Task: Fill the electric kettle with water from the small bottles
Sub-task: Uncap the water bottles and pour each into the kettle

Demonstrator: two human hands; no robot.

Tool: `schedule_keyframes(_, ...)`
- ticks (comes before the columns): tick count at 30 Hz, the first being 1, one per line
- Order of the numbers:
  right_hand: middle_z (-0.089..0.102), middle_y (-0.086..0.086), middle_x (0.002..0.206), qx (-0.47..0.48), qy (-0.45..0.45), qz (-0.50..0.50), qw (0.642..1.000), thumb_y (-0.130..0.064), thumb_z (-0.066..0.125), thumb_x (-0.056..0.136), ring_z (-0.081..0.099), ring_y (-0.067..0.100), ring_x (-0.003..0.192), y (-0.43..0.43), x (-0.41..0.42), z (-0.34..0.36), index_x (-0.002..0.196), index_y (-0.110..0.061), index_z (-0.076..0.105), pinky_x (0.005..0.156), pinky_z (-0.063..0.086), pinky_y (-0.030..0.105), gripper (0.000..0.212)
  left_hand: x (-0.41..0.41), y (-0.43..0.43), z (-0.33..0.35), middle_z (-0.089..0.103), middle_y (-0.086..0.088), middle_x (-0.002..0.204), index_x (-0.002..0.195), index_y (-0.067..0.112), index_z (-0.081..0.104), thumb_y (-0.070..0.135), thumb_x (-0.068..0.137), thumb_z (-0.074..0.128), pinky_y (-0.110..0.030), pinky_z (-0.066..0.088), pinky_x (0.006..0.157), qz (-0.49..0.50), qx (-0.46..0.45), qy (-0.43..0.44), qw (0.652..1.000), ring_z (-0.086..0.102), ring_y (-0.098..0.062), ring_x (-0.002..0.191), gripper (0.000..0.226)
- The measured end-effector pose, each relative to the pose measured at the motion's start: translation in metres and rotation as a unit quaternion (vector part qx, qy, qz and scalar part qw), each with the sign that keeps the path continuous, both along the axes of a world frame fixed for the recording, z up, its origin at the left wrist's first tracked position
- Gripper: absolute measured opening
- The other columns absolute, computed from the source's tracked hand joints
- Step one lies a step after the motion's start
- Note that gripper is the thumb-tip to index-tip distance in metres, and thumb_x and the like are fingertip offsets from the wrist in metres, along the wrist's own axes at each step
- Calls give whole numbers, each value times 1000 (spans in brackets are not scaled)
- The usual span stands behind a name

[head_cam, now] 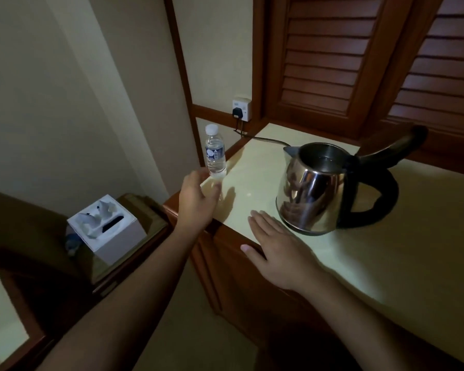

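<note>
Fingers (202,174) of your left hand (196,204) are curled round the bottom end of the small bottle (215,153), gripping it; that part is blurred, so exactly how each finger sits cannot be told. You hold the bottle upright, its white cap (211,129) on, just left of the centre of the frame, over the left edge of the worktop (386,250). It looks full of clear water.

Your right hand (279,250) lies flat on the worktop at the lower middle of the frame. Its fingers (263,223) are straight, spread a little and holding nothing, with the fingertips just beside the base of the kettle (314,188).

That steel kettle stands right of centre on the worktop, well apart from the bottle. Its black lid (410,140) is tipped back open and its spout points left. A dark cord (268,140) runs from behind it to a plug (237,113) in the wall socket (245,107) at upper centre.

At lower left a tissue box (105,228) sits on a lower side table (150,210). Brown louvred doors (332,54) fill the upper right.
</note>
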State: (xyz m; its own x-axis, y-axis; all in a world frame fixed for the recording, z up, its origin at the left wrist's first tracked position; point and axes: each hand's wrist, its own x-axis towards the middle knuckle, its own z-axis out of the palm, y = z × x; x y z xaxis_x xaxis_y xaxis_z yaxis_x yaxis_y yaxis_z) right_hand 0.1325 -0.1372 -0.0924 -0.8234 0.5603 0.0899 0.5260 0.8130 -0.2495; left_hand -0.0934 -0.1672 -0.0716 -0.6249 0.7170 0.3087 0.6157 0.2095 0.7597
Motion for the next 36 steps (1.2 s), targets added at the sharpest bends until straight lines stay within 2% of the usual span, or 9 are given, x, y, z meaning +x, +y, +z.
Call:
schedule_keyframes(4, 3, -2, 170, 23, -33, -3, 999, -61, 14, 103, -6, 10, 155, -2, -2, -2, 161, -15, 7, 127, 1, 34, 74, -18, 40, 2, 32, -6, 169, 164, 21, 23, 46, 94, 73, -49, 40, 121, 9, -26, -93, 995, 39, -26, 152, 89)
schedule_keyframes(7, 3, -3, 170, 23, -38, -7, 999, -62, 13, 103, -7, 8, 155, -2, -2, -4, 161, -16, 7, 127, 2, 34, 74, -29, 62, 6, 33, -5, 169, 166, 20, 14, 39, 92, 79, -49, 36, 123, -7, -6, -154, 988, 36, -27, 154, 100)
schedule_keyframes(12, 2, -6, 169, 20, -39, -13, 999, -61, 14, 104, -7, 6, 154, -5, -2, -1, 161, -19, 6, 127, -1, 32, 72, -36, 77, 6, 57, -4, 150, 155, 17, 33, 29, 94, 77, -48, 52, 110, -34, 2, -142, 989, 61, -25, 132, 76)
schedule_keyframes(21, 6, -8, 169, 5, -15, -24, 1000, -62, 20, 103, -3, 4, 154, -6, -1, 2, 161, -21, 10, 126, 0, 29, 72, -27, 62, 9, 64, 6, 129, 138, 21, 47, 28, 92, 80, -38, 58, 98, -35, 30, -137, 989, 66, -19, 115, 57)
schedule_keyframes(24, 21, -9, 166, -10, 61, -37, 997, -59, 29, 104, 10, 2, 153, -8, 4, 5, 159, -22, 24, 124, 9, 23, 67, -9, 26, 15, 64, 12, 119, 131, 22, 50, 30, 90, 81, -25, 56, 85, -62, 34, -110, 991, 66, -7, 102, 52)
schedule_keyframes(28, 57, -9, 141, -25, 244, -68, 967, -41, 52, 103, 46, 2, 134, -19, 14, 15, 142, -19, 55, 111, 40, 29, 45, 19, -29, 21, 69, 18, 114, 126, 30, 57, 33, 87, 84, -20, 57, 81, -151, 22, -111, 982, 65, 7, 101, 47)
schedule_keyframes(31, 62, -10, 123, -44, 344, -89, 934, -41, 58, 99, 57, 3, 115, -28, 17, 38, 135, -19, 59, 94, 51, 28, 43, 42, -62, 26, 71, 17, 117, 132, 26, 60, 25, 84, 87, -15, 56, 80, -241, 12, -128, 962, 69, 1, 104, 55)
schedule_keyframes(34, 61, -8, 107, -31, 379, -87, 921, -47, 64, 92, 59, 7, 96, -37, 24, 73, 129, -17, 61, 80, 49, 18, 48, 64, -83, 29, 73, 8, 124, 133, 23, 63, 21, 83, 88, -30, 59, 92, -315, 8, -139, 939, 71, -16, 115, 56)
schedule_keyframes(36, 58, -8, 96, 0, 370, -97, 924, -50, 67, 86, 57, 7, 83, -40, 30, 94, 115, -17, 68, 71, 46, 14, 44, 77, -90, 30, 74, 7, 124, 132, 24, 64, 23, 83, 88, -35, 59, 95, -340, 0, -146, 929, 70, -18, 118, 55)
